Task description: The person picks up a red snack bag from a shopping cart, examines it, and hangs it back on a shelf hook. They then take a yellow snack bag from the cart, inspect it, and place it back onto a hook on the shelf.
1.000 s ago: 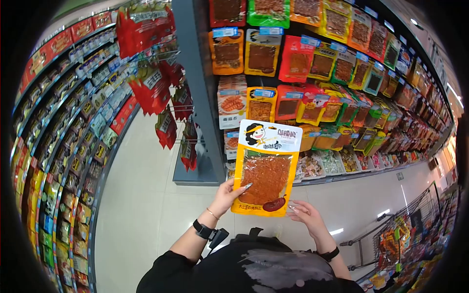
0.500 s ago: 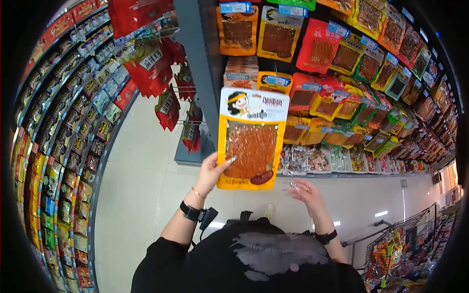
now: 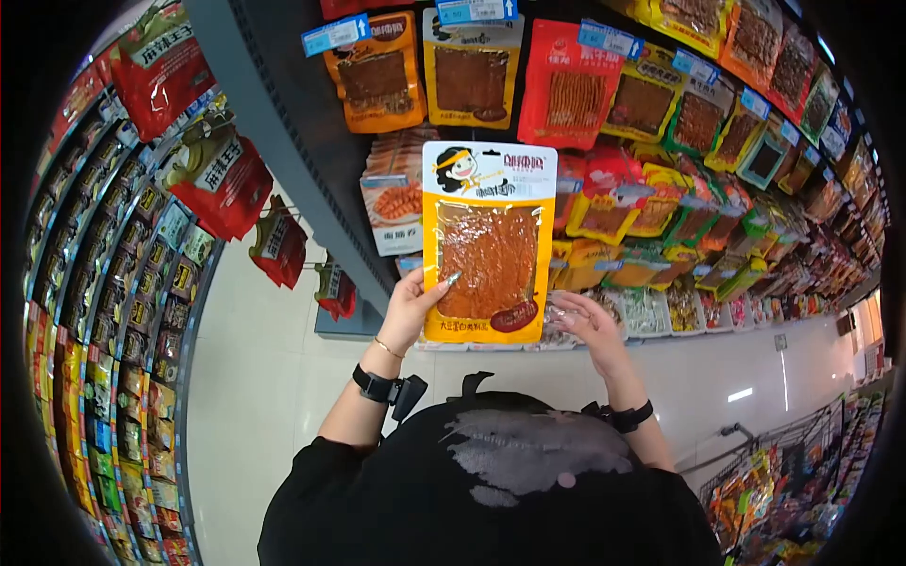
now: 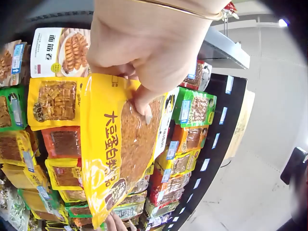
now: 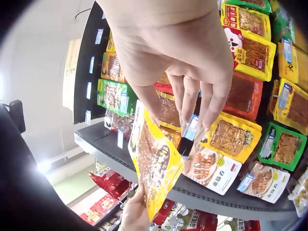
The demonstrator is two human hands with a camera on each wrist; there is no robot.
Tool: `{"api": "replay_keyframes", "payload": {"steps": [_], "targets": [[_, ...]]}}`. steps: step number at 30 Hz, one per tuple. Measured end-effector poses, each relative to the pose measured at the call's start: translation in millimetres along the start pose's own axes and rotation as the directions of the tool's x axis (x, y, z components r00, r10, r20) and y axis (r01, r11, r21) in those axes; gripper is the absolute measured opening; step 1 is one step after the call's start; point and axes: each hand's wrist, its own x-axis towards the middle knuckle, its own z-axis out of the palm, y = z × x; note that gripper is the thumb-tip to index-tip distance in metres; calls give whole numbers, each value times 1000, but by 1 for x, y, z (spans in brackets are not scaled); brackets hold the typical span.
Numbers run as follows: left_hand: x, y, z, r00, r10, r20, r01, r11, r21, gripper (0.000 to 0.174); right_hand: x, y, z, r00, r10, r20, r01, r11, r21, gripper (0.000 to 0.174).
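Note:
A flat yellow snack packet (image 3: pixel 491 259) with a white top, a cartoon head and a clear window over a reddish-brown sheet is held upright in front of the shelves. My left hand (image 3: pixel 411 307) pinches its lower left edge, thumb lying on the window; the left wrist view shows the fingers going behind the packet (image 4: pixel 137 139). Beside the lower right edge is my right hand (image 3: pixel 593 325), its fingers loosely extended. In the right wrist view that hand (image 5: pixel 178 57) hovers close to the packet (image 5: pixel 154 166), with thumb and fingers apart.
Hanging snack packets in rows fill the shelf ahead, including a red one (image 3: pixel 571 85) and an orange one (image 3: pixel 375 75). Red bags (image 3: pixel 222 184) hang on hooks at the left of a grey post (image 3: pixel 293 141). A wire cart (image 3: pixel 755 481) stands at lower right.
The packet has risen in the head view, still in the left hand. My right hand drew away from its edge, then came back close beside it. The shelves have shifted as the view turned.

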Motion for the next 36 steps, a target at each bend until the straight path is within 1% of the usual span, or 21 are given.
{"api": "replay_keyframes", "payload": {"steps": [4, 6, 7, 8, 10, 14, 15, 16, 18, 21, 22, 24, 25, 26, 28, 30, 31, 32, 33, 34, 36], "targets": [[29, -16, 10, 999, -31, 17, 31, 999, -17, 27, 52, 4, -5, 995, -89, -35, 90, 995, 32, 39], [38, -18, 12, 999, -40, 32, 41, 999, -20, 27, 81, 7, -5, 994, -96, -47, 103, 977, 184, 28], [41, -18, 11, 999, -41, 0, 41, 999, 23, 28, 92, 6, -3, 996, -50, -70, 63, 977, 202, 17], [45, -18, 9, 999, -41, -33, 44, 997, 64, 28, 103, 5, 3, 997, -55, -62, 66, 978, 200, 17], [56, -13, 2, 998, -30, -54, 33, 998, 62, 28, 121, -2, 22, 983, -151, -108, 176, 943, 283, 14], [74, 5, -23, 997, -68, 31, 67, 997, 35, 27, 152, 10, 36, 972, -168, -164, 209, 936, 282, 14], [82, 11, -30, 993, -106, 57, 100, 991, 91, 27, 158, 10, 40, 968, -170, -182, 218, 934, 285, 14], [90, 16, -35, 986, -144, 84, 131, 981, 147, 26, 164, 11, 43, 957, -182, -226, 240, 935, 262, 15], [109, 24, -41, 981, -154, 117, 138, 982, 132, 25, 171, 6, 47, 935, -196, -296, 270, 934, 233, 15], [140, 39, -47, 975, -58, 214, 28, 990, 139, 24, 178, -12, 56, 926, -204, -319, 284, 931, 229, 16], [148, 40, -48, 968, -67, 240, 35, 990, 138, 24, 180, -14, 57, 912, -245, -328, 313, 934, 173, 17], [164, 37, -45, 968, 47, 245, -79, 989, 123, 22, 180, -14, 57, 872, -286, -396, 353, 930, 106, 17], [170, 30, -46, 973, 22, 231, -36, 998, 55, 21, 179, -13, 58, 887, -245, -391, 310, 944, 111, 17], [175, 29, -44, 972, 2, 236, -21, 997, 79, 21, 177, -13, 56, 895, -206, -396, 271, 955, 116, 18], [184, 30, -37, 960, -15, 281, -9, 997, 82, 20, 171, -10, 53, 868, -279, -411, 291, 956, -34, 22], [192, 15, -37, 936, 16, 351, -67, 989, 134, 21, 163, 10, 51, 758, -410, -508, 367, 911, -187, 32], [195, 5, -38, 915, -2, 404, -61, 988, 143, 22, 150, 13, 51, 692, -406, -597, 357, 911, -207, 32], [199, -5, -36, 892, -18, 452, -57, 986, 153, 23, 135, 13, 51, 562, -567, -602, 196, 798, -569, 37], [198, -6, -31, 866, -49, 498, -91, 963, 252, 23, 116, 14, 53, 478, -694, -538, -65, 583, -810, 41], [209, -20, -44, 831, -66, 552, -117, 950, 289, 23, 109, 21, 63, 423, -682, -596, -145, 598, -788, 41], [201, -25, -10, 771, -87, 631, -176, 923, 343, 23, 51, 10, 57, 473, -751, -461, -416, 271, -868, 44]]}}
